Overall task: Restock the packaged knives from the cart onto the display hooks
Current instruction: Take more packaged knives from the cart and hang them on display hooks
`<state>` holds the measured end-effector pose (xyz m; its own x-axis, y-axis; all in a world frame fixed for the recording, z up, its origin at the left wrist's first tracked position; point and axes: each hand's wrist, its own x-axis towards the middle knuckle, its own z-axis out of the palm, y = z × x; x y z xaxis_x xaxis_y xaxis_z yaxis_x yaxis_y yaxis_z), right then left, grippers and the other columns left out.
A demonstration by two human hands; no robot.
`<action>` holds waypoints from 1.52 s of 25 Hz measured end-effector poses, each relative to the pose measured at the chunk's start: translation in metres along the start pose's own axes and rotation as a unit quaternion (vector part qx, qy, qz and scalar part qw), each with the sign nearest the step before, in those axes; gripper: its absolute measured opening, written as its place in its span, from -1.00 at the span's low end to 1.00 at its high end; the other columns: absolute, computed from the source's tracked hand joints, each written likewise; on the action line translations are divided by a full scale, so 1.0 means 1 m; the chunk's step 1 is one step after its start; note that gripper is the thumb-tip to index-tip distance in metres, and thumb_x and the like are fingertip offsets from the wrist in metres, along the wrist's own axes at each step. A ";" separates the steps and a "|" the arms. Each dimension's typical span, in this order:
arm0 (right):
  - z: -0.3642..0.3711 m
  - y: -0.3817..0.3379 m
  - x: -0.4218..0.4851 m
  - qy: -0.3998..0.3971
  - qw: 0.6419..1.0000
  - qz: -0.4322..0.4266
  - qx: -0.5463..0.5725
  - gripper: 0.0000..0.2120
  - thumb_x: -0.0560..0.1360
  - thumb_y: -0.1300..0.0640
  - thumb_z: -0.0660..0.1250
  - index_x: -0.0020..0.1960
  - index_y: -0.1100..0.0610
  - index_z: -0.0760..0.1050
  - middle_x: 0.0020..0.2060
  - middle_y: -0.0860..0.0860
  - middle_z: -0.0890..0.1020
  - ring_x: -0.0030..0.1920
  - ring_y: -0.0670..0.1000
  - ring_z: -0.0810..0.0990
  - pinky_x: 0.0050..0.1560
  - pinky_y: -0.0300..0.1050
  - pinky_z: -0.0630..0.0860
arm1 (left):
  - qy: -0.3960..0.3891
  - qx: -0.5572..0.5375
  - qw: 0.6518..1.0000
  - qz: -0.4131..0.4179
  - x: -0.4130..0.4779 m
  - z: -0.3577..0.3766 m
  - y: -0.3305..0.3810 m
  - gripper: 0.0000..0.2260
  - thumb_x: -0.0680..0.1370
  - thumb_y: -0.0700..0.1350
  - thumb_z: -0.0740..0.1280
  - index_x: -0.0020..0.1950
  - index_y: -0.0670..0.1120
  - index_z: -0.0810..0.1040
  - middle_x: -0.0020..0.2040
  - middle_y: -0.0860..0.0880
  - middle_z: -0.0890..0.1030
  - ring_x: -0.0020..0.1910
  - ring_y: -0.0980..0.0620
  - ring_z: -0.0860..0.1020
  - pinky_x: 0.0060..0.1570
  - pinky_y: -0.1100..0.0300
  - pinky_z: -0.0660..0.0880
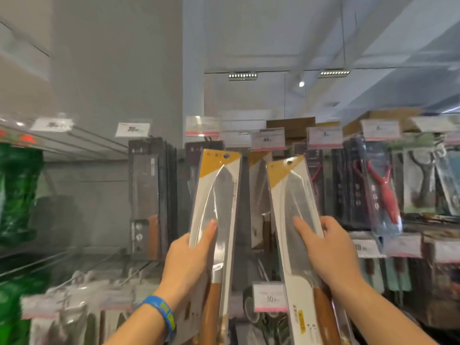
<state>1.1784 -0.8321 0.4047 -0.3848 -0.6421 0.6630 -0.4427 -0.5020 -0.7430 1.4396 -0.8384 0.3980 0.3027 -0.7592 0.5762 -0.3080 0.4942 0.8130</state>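
Observation:
I hold two packaged knives upright in front of the display. My left hand [188, 260] grips one packaged knife [219, 195] by its middle, thumb across the blade window. My right hand [328, 252] grips the second packaged knife [296, 195] the same way. Each pack is white with a yellow corner, a hang hole at the top and a wooden handle at the bottom. Between them another pack of the same kind [258, 185] hangs on the display. The hooks themselves are hidden behind hanging stock.
Dark boxed knives [149, 195] hang to the left, dark packs and red-handled tools [383, 195] to the right. Price tags [268, 139] line the top row and a lower tag [270, 297] juts out between my arms. Green packs [17, 192] fill the far left.

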 end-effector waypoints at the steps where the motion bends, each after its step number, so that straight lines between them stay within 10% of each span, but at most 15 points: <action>1: -0.001 0.008 0.005 -0.007 1.000 0.007 -0.012 -0.64 0.48 -0.37 0.34 -0.05 -0.08 0.53 -0.29 -0.20 0.66 -0.29 -0.20 0.63 -0.35 -0.13 0.46 | -0.003 -0.003 1.000 -0.007 0.001 0.008 -0.004 -0.41 0.34 0.48 0.30 -0.37 -0.06 0.61 -0.41 0.04 0.63 -0.40 0.08 0.57 -0.31 0.13 0.47; 17: 0.007 0.010 0.076 0.030 0.997 -0.046 -0.056 -0.66 0.44 -0.36 0.39 -0.13 -0.10 0.52 -0.23 -0.40 0.61 -0.23 -0.30 0.59 -0.34 -0.14 0.44 | -0.068 -0.018 0.998 -0.007 0.075 0.088 -0.016 -0.48 0.46 0.37 0.29 -0.10 -0.08 0.70 -0.19 0.00 0.72 -0.15 0.02 0.68 -0.01 0.09 0.57; 23: 0.010 0.018 0.089 0.032 0.998 -0.017 -0.056 -0.60 0.44 -0.35 0.40 -0.12 -0.01 0.55 -0.29 -0.09 0.67 -0.30 -0.12 0.63 -0.24 -0.01 0.58 | -0.074 -0.047 0.995 -0.039 0.095 0.092 -0.027 -0.48 0.34 0.43 0.29 -0.18 0.00 0.70 -0.24 0.02 0.71 -0.17 0.09 0.65 -0.16 0.19 0.51; 32: -0.017 -0.024 0.119 0.028 0.991 -0.112 0.068 -0.72 0.46 -0.24 0.45 -0.04 -0.06 0.54 -0.20 -0.19 0.70 -0.23 -0.18 0.68 -0.22 -0.08 0.63 | -0.059 -0.016 0.998 0.033 0.087 0.125 0.010 -0.41 0.28 0.56 0.23 -0.36 0.02 0.61 -0.45 0.09 0.59 -0.48 0.17 0.53 -0.44 0.33 0.40; 38: -0.028 -0.024 0.126 0.036 0.992 -0.115 0.040 -0.70 0.46 -0.28 0.44 -0.06 -0.06 0.54 -0.24 -0.13 0.68 -0.26 -0.27 0.62 -0.32 -0.28 0.44 | -0.037 0.069 0.996 0.042 0.107 0.140 0.021 -0.27 0.36 0.55 0.17 -0.12 -0.11 0.67 -0.27 -0.02 0.69 -0.24 -0.01 0.66 -0.09 0.06 0.60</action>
<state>1.1172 -0.8848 0.5086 -0.3388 -0.4636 0.8187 -0.4613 -0.6766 -0.5740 1.3394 -0.9685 0.4645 0.2047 -0.7496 0.6294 -0.4516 0.4981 0.7402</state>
